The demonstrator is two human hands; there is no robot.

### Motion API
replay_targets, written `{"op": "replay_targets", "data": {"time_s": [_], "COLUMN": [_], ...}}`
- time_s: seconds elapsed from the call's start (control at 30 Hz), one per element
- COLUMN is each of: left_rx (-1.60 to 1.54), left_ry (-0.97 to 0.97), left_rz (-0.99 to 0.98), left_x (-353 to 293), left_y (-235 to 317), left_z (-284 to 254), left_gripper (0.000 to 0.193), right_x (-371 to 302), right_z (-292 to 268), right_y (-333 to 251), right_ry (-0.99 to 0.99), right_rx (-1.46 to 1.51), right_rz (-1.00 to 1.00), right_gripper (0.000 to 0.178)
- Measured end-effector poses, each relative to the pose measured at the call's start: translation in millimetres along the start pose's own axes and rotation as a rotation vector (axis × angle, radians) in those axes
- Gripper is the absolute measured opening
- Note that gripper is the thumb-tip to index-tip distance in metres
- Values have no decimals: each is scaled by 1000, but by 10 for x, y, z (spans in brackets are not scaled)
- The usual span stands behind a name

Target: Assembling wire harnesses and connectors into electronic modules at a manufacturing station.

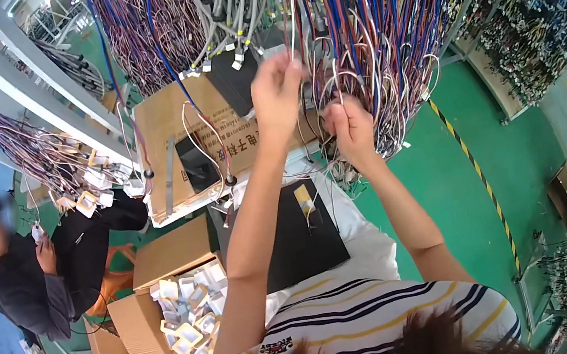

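Note:
My left hand (276,95) is raised in front of the hanging wires, its thumb and fingers pinched on a white wire (294,16). Lower and to the right, my right hand (353,127) is closed, thumb against fingers, at the edge of the same mass. It seems to pinch a thin wire, mostly hidden by the fingers. The thick bundle of blue, red, brown and white wires (382,5) hangs down behind both hands, its loose ends tangled beside the right one. Below my forearms lies a black board (288,250) with a small yellow-and-white part (304,199) on it.
A cardboard carton (230,100) lies left of my hands, with wires draped over it. An open box (138,333) holds many white housings (193,306). A co-worker (16,271) sits at the left, holding a small white part. Wire racks (527,27) stand right.

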State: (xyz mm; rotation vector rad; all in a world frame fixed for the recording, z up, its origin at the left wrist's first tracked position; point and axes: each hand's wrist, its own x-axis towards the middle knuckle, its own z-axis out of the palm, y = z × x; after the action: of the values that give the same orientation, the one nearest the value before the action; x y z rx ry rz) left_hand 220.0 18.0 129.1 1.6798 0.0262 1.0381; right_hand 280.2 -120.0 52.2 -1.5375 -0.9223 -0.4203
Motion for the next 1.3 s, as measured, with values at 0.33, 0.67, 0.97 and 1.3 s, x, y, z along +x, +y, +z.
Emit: {"op": "replay_targets", "data": {"time_s": [0.33,0.67,0.97,1.3], "left_rx": [-230,876,734,1344], "left_ry": [-616,-338,-379,26], "left_rz": [-272,-308,-622,-830], "left_x": [-1671,-2504,-2636,-3437], "left_y": [1286,483,686,-77], "left_z": [-749,-1304,-1201,-2630], "left_gripper": [26,9,10,37], "right_x": [383,-488,-953,-899], "right_z": [-358,-27,259,393], "right_y": [211,-859,-828,-694], "right_ry": [5,-350,-1249,-1167], "right_rx": [-319,-315,-91,184], "right_rz": [8,-559,-508,177], "right_gripper": [27,50,21,14]}}
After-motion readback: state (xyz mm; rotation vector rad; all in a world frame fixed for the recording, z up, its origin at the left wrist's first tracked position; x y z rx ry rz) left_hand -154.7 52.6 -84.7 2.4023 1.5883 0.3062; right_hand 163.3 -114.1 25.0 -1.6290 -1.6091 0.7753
